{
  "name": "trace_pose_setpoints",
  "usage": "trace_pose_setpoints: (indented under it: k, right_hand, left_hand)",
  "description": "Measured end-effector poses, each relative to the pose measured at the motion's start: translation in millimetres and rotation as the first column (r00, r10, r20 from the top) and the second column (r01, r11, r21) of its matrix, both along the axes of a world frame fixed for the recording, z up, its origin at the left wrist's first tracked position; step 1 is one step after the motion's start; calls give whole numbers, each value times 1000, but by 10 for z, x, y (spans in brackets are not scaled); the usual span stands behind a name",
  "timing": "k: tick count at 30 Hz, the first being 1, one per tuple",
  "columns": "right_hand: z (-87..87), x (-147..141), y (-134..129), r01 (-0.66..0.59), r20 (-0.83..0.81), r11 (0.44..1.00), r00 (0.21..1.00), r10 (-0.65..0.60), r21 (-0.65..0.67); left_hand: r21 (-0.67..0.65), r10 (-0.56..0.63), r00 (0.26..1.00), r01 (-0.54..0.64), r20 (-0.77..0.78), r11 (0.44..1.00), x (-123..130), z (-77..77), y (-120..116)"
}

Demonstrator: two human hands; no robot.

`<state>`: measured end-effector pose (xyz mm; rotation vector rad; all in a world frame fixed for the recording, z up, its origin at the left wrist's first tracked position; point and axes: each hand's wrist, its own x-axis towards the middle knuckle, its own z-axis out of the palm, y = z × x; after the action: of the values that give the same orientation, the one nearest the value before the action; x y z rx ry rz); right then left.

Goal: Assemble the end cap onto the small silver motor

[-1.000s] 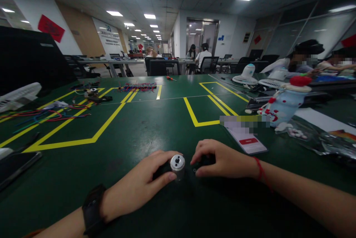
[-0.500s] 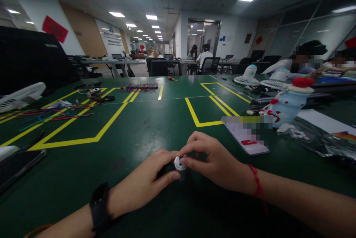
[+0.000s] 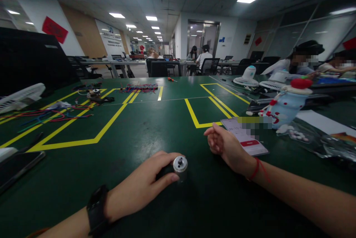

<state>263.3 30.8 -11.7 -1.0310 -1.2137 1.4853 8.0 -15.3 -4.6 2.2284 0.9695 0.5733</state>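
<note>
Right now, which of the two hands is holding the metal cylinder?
The left hand, with the dark watch. The right hand, with the red wrist string, is away from the metal cylinder.

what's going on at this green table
A person's left hand holds a small metal cylinder, perhaps a motor, upright on the green table between thumb and fingers. The right hand is apart from it, partly curled, just in front of a lit phone. No object is visible in that hand.
</note>
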Motion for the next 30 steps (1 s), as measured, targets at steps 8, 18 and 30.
trace_pose_setpoints:
  k: [8,18,30]
  right_hand:
    - [16,-46,-52,-75,207,993,977,55,90]
    - [289,-333,-306,-431,626,771,778,53,469]
    - [190,-33,-191,-554,712,736,688,141,390]
  left_hand:
    - [-13,-3,1000,3,0,1000,2,0,-9]
    - [21,-8,1000,8,-2,1000,13,-19,-3]
    - [-10,-20,1000,20,-7,1000,15,28,-12]
